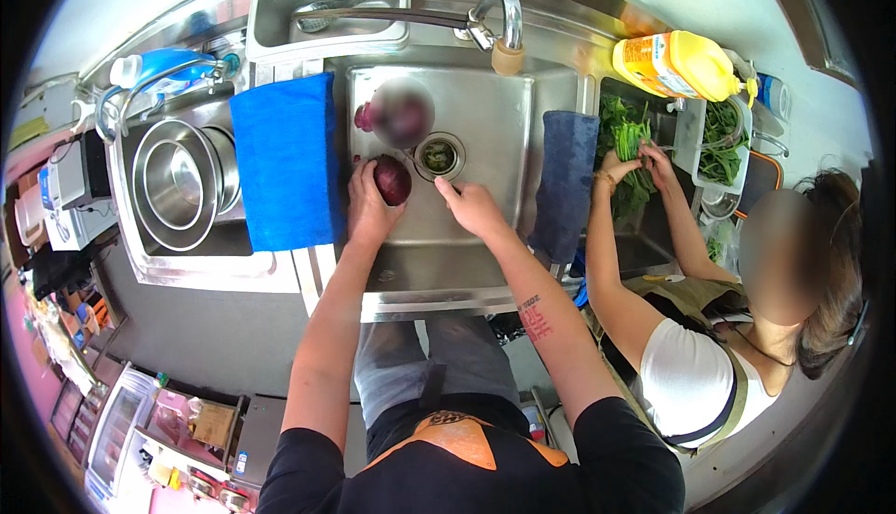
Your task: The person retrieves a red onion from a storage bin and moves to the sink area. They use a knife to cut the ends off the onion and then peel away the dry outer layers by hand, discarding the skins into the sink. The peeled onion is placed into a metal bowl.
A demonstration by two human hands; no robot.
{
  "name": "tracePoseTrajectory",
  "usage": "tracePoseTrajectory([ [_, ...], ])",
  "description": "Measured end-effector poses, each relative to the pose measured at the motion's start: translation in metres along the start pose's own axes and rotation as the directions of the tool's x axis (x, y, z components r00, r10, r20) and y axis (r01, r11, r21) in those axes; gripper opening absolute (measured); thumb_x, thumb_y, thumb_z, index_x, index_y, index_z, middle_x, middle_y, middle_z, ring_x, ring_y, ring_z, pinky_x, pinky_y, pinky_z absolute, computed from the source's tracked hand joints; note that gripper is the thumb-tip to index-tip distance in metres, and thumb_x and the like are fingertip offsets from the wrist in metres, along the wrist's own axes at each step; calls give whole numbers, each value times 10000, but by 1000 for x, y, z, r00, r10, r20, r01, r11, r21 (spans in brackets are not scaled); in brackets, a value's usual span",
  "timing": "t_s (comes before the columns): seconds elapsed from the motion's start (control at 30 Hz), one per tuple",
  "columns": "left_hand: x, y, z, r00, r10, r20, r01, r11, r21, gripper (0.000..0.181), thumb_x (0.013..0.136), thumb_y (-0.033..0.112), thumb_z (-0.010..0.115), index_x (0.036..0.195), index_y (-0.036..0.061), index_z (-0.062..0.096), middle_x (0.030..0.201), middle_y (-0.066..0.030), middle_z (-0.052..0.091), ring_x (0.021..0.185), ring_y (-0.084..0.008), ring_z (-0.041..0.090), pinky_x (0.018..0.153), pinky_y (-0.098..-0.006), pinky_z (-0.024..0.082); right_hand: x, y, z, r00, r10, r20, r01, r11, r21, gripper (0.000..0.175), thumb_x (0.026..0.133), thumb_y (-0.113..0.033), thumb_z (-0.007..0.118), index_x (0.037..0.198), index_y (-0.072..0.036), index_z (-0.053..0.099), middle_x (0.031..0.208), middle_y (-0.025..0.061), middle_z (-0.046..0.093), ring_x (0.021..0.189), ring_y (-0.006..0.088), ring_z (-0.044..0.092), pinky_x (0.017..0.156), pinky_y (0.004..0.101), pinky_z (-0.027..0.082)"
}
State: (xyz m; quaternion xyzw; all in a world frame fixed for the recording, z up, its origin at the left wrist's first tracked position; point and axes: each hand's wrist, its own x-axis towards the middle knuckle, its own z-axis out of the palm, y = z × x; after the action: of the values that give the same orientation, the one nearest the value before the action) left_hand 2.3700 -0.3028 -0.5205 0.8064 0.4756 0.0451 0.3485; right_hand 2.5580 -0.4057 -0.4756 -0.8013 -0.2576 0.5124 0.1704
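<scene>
My left hand (369,203) is wrapped around a red onion (393,181) over the left part of the steel sink (493,122). To its right, my right hand (474,207) has its fingers curled under and its thumb towards the drain (439,156). A thin edge shows between that thumb and the onion; whether the hand holds a blade is not clear. Dark green scraps lie in the drain. Beyond the left hand sits a blurred purplish round thing (402,114), with a small purple piece (362,116) at its left side.
A blue towel (285,163) and a dark cloth (565,185) drape the sink's two sides. Steel bowls (175,185) stand in the left basin. The faucet (507,31) arches over the back. At right, a co-worker's hands (633,163) hold leafy greens (626,133) near a yellow jug (675,66).
</scene>
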Motion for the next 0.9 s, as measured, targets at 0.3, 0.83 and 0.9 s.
tracePoseTrajectory([
  [0.3,-14,0,-1,999,-46,16,47,999,-25,1049,625,132,896,1451,45,256,1497,-220,305,1360,-437,363,1119,-461,385,-17,11,30,998,43,-40,-37,991,125,782,949,-666,431,803,71,650,799,301,633,827,479,616,780,501,485],
  [0.83,-12,-8,7,988,-113,102,114,993,-5,1183,564,250,943,1468,-17,229,1463,-265,366,1329,-462,382,1121,-496,355,-42,-15,28,998,12,67,-10,999,-32,779,939,-669,448,813,66,671,801,290,651,836,470,635,771,504,498],
  [0.9,-10,-7,5,985,-124,117,123,992,15,1184,561,247,943,1467,-15,227,1455,-264,379,1324,-460,388,1115,-495,361,-44,-15,27,997,21,78,-20,1000,-16,781,940,-667,447,820,71,674,806,296,651,841,471,636,777,504,499],
])
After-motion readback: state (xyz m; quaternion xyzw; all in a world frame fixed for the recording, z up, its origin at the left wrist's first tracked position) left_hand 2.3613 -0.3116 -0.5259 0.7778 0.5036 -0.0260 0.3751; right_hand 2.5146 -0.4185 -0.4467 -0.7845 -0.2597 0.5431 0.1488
